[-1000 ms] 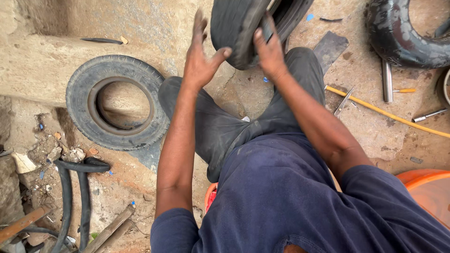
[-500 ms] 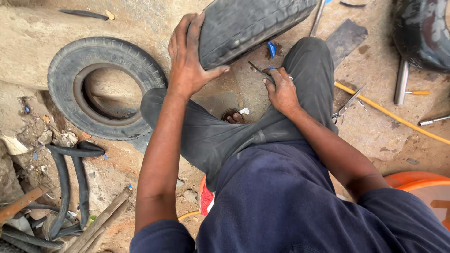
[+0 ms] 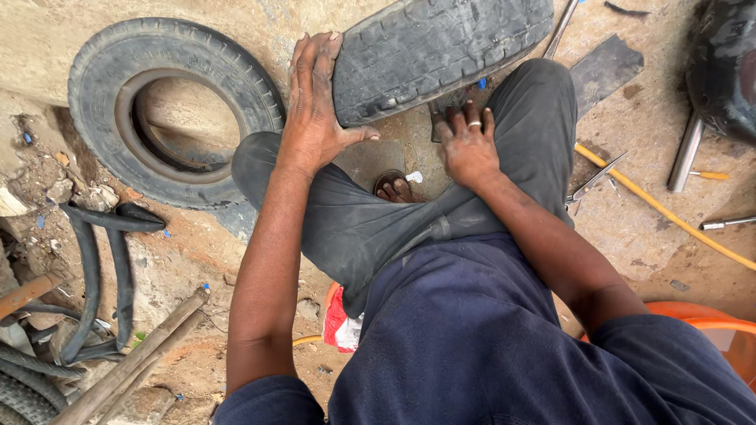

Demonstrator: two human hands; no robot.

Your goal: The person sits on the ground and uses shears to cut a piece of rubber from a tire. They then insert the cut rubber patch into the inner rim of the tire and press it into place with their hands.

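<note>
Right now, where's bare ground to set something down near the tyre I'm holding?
Bare ground lies between the yellow hose and the orange tub. Crowded: rubble and rubber tubes left of the flat tyre; tools right of the held tyre.

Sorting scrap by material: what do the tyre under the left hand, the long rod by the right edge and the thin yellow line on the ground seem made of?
Worn black tyre: matte rubber, dusty, cracked tread blocks. Long grey rod: probably metal, dull sheen. Thin yellow line: likely plastic hose or cable, smooth and gently curved; uncertain.
</note>
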